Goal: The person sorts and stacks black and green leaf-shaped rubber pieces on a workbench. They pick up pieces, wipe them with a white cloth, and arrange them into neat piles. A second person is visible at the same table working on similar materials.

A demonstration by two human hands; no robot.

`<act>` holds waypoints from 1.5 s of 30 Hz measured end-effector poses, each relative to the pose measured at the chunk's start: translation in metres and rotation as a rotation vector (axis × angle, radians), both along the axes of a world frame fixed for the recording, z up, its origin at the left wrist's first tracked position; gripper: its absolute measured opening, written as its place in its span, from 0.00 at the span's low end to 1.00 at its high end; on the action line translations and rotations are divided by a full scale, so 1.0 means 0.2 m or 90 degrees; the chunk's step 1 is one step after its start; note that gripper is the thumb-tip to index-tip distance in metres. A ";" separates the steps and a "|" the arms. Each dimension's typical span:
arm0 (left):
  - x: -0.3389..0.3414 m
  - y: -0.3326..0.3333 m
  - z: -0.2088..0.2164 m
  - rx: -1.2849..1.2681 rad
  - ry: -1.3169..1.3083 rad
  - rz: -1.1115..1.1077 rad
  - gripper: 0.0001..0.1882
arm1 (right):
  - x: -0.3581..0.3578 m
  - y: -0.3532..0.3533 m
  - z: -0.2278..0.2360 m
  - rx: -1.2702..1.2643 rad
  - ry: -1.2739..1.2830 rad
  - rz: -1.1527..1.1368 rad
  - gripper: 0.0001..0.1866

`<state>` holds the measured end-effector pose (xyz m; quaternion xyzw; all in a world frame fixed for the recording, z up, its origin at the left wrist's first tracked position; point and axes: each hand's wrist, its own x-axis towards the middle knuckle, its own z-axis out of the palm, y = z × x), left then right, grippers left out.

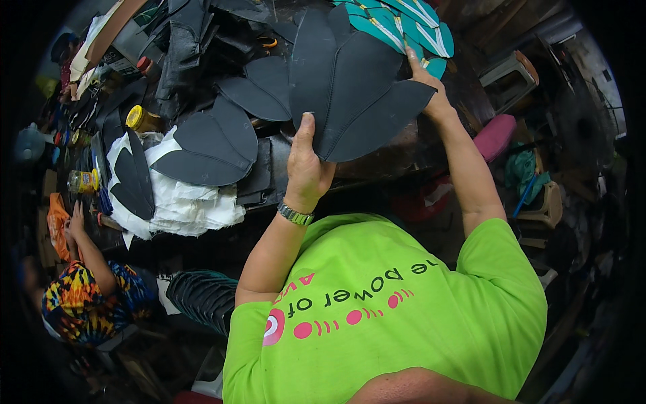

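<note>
A large black stitched panel [336,74], made of several leaf-shaped pieces joined by seams, is spread between my hands. My left hand [307,165], with a metal watch on its wrist, grips the panel's near lower edge, thumb on top and fingers hidden beneath. At the panel's right edge is my right hand [425,82], one digit stretched along the rim. A pointed black lobe overlaps this hand and its other fingers are hidden. Just beyond it lie teal panels [397,23] with pale strips. Smaller black stitched panels [212,145] lie to the left.
White cloth [192,209] lies under some black panels. Yellow-lidded jars [142,119] stand at the left, near a pile of black material [185,50]. Another person in a multicoloured shirt [94,296] is at lower left. A plastic chair [510,79] stands at the right.
</note>
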<state>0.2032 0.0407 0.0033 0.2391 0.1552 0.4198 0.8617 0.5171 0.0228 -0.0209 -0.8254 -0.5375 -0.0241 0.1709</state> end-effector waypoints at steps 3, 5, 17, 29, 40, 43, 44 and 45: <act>-0.03 0.00 -0.03 0.007 0.001 -0.010 0.23 | 0.03 -0.03 0.04 0.051 0.066 -0.053 0.42; -0.05 -0.01 -0.04 0.019 -0.004 -0.020 0.22 | 0.07 -0.08 0.08 0.123 0.064 -0.065 0.42; -0.31 -0.08 0.01 0.054 -0.007 0.037 0.28 | 0.29 -0.59 0.08 0.674 0.543 -0.158 0.29; -0.99 0.18 0.19 0.198 0.024 0.521 0.22 | 0.02 -0.84 -0.05 0.559 1.251 -0.247 0.33; -0.85 0.05 0.11 0.224 0.209 0.513 0.30 | -0.21 -0.83 0.01 0.474 1.296 -0.151 0.39; -0.83 0.03 0.09 0.220 0.222 0.513 0.29 | -0.23 -0.83 -0.01 0.471 1.302 -0.133 0.38; -0.83 0.04 0.09 0.220 0.221 0.512 0.29 | -0.23 -0.83 -0.01 0.477 1.306 -0.150 0.38; -0.84 0.04 0.09 0.197 0.240 0.536 0.29 | -0.24 -0.83 -0.01 0.471 1.318 -0.123 0.38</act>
